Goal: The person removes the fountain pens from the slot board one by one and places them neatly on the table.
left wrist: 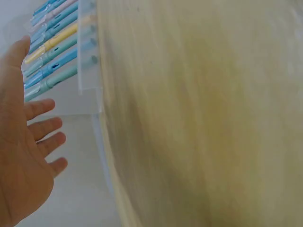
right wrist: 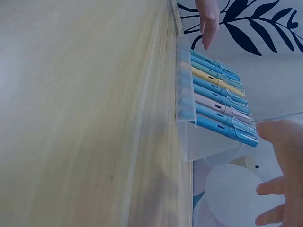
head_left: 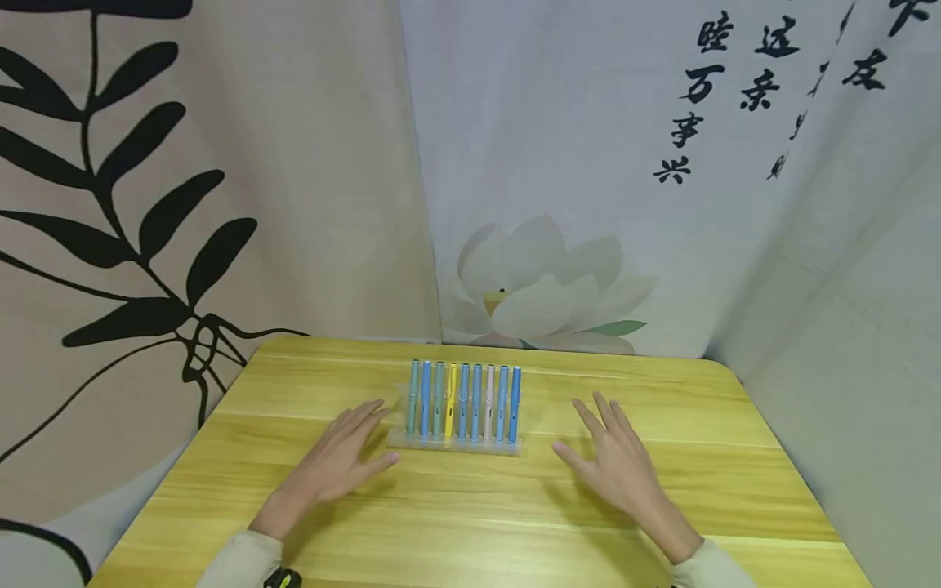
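A clear plastic pen stand (head_left: 454, 445) stands on the table with several pens upright in a row. Most pens are blue or green; one yellow pen (head_left: 451, 400) and one pale pink pen (head_left: 488, 402) stand among them. To the left of the stand, my left hand (head_left: 334, 457) hovers with fingers spread, its fingertips close to the stand's left end. My right hand (head_left: 617, 465) is held over the table to the right, fingers spread and apart from the pens. Neither hand holds anything. In the right wrist view, metal clips show on the pens (right wrist: 222, 99).
The wood-grain table (head_left: 470, 523) reaches back to a hanging cloth (head_left: 559, 163) printed with a lotus and black characters. Another cloth with black leaves (head_left: 140, 147) hangs at the left. A dark band (head_left: 283, 578) shows at the left sleeve.
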A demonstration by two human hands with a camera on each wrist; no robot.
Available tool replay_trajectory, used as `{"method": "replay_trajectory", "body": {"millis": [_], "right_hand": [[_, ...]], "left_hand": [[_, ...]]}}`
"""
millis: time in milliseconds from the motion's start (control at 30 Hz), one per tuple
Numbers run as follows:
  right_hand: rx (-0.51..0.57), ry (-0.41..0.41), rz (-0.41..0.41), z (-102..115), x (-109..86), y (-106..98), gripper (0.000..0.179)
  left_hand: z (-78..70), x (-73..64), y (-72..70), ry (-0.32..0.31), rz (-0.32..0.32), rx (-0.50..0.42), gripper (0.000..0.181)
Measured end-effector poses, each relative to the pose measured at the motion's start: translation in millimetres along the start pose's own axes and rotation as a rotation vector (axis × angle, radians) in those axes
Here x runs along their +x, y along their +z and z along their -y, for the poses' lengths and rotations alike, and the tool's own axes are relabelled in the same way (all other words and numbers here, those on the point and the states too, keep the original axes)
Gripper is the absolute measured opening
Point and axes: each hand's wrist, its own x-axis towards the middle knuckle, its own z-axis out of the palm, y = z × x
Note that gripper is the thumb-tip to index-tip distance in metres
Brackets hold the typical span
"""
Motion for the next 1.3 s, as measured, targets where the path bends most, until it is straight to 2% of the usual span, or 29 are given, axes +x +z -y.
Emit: {"method": "replay_trajectory", "body": {"millis": [400, 667, 800, 967, 1300], "right_hand": [[0.139, -0.025, -0.026, 18, 18.6, 14, 0.074], [0.249, -0.034, -0.036, 27, 31.2, 25, 0.062], [0.286, -0.042, -0.045, 30, 36.3, 32, 0.056], [0.343, -0.009, -0.029, 33, 40.9, 36, 0.052], [0.478, 0.045, -0.032, 39, 50.2, 49, 0.041]], "left_hand": [[5.6, 14.0, 7.4, -0.045, 0.132, -0.17, 0.074], [8.6, 22.5, 10.8, -0.076, 0.174, -0.283, 0.068], [12.4, 24.1, 13.1, -0.062, 0.179, -0.351, 0.057], [17.7, 25.8, 14.6, -0.036, 0.173, -0.395, 0.048], [22.9, 29.5, 17.5, 0.007, 0.144, -0.395, 0.034]]}}
